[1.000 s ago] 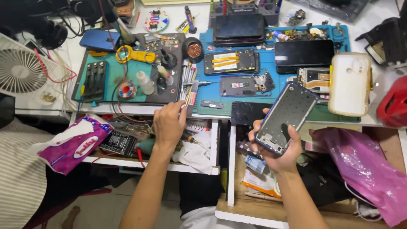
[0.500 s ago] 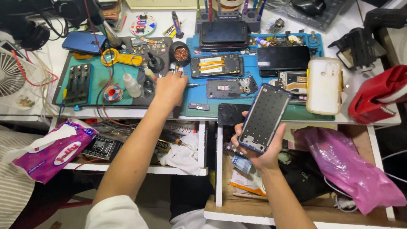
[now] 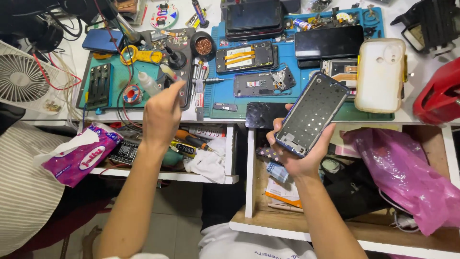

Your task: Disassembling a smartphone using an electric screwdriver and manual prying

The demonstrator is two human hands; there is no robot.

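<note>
Our right hand [image 3: 299, 156] gripped the phone [image 3: 311, 114]. Our left hand [image 3: 162, 112] was pinched together above the bench [image 3: 306, 111]; we should pick gently.

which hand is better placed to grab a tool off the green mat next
The left hand. It is raised just over the green mat, close to the small bottle and the tweezers, and seems to hold nothing big. The right hand is busy gripping the phone frame above the open drawer.
</note>
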